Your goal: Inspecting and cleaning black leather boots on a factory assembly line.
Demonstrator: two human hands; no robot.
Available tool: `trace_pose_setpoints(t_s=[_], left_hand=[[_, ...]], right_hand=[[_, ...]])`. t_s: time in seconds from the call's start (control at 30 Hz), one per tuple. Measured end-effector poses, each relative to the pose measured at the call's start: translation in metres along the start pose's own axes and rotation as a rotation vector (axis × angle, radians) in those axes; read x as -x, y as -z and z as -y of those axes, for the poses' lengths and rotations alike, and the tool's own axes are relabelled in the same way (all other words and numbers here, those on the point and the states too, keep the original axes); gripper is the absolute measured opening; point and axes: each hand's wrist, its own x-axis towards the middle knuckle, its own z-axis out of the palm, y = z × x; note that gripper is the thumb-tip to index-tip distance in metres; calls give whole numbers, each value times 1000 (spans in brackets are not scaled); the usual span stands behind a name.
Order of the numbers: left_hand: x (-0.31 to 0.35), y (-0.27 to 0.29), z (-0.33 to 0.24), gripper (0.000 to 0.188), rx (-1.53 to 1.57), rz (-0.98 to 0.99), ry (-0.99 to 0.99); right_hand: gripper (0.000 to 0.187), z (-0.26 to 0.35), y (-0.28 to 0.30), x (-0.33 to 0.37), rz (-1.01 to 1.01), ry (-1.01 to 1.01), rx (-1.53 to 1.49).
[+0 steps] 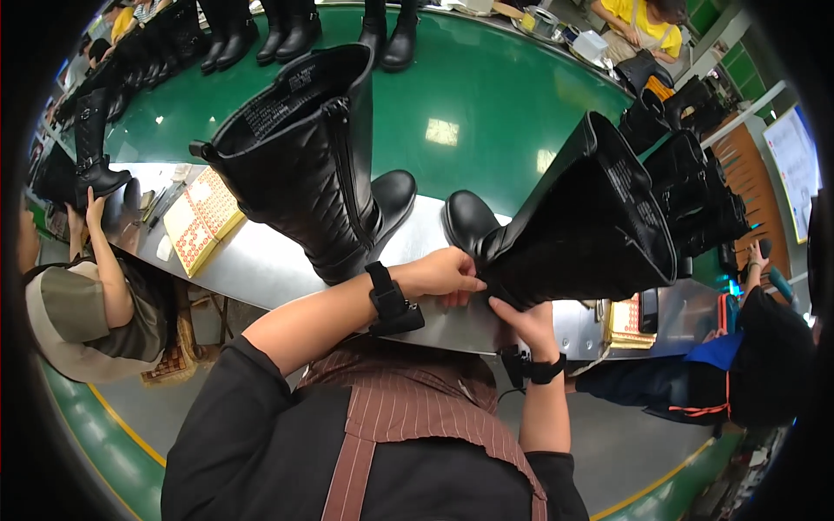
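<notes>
Two tall black boots stand on the metal edge of the bench, tops open toward me. My left hand is closed in a pinch at the ankle of the right-hand black boot; what lies between its fingertips is too small to make out. Low on that boot's shaft, my right hand grips it, thumb showing and fingers partly hidden. This boot leans to the right. The left-hand boot has quilted leather and a side zip, and neither hand touches it.
A green conveyor surface runs behind the metal ledge, with more black boots along its far side. A stack of sticker sheets lies at left, another stack at right. Co-workers sit on both sides; one hand touches a boot.
</notes>
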Motion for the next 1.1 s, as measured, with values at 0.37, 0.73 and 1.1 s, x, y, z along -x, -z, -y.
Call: trace_pose_setpoints(t_s=[0.37, 0.73, 1.1], left_hand=[[-8, 14, 10, 39, 564, 394, 120], [139, 10, -165, 41, 279, 301, -410], [205, 65, -45, 42, -580, 63, 0]], right_hand=[[34, -1, 2, 0, 47, 20, 66], [52, 3, -11, -11, 135, 124, 197], [48, 26, -12, -11, 178, -45, -4]])
